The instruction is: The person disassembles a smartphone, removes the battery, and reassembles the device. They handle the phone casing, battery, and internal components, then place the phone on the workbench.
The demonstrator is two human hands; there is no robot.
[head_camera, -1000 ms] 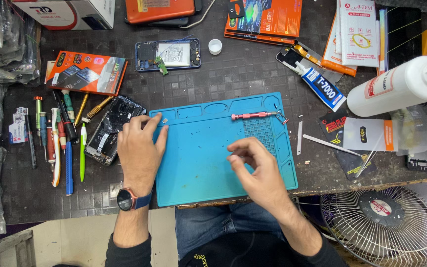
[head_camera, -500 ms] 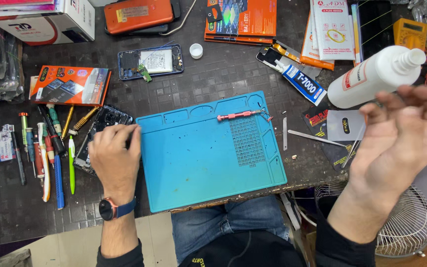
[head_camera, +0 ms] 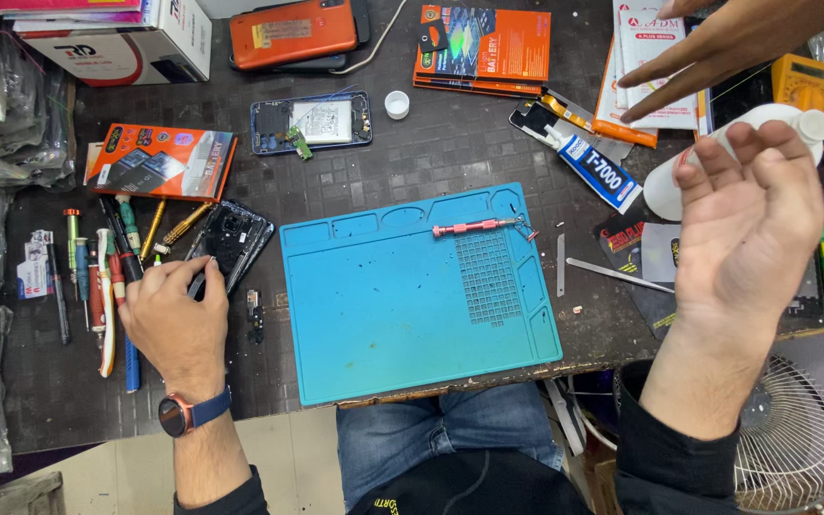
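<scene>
A dark, cluttered workbench [head_camera: 412, 153] fills the frame. My left hand [head_camera: 178, 319] rests at centre-left on a black phone frame [head_camera: 233, 243], steadying it; my right hand [head_camera: 746, 215] (empty, fingers loosely spread) hovers at right — clear of the blue mat [head_camera: 402, 305].

- The left hand [head_camera: 175, 319] lies palm down on the dark worktop [head_camera: 412, 153], its fingers [head_camera: 181, 271] touching a black phone frame [head_camera: 233, 243].
- Just left of it lies a row of screwdrivers [head_camera: 97, 267].
- A blue mat [head_camera: 383, 305] carries a pink screwdriver [head_camera: 474, 228].
- The right hand [head_camera: 751, 224] is raised, palm open, before a white bottle [head_camera: 665, 186].
- Another person's hand [head_camera: 717, 43] points in from above.
</scene>
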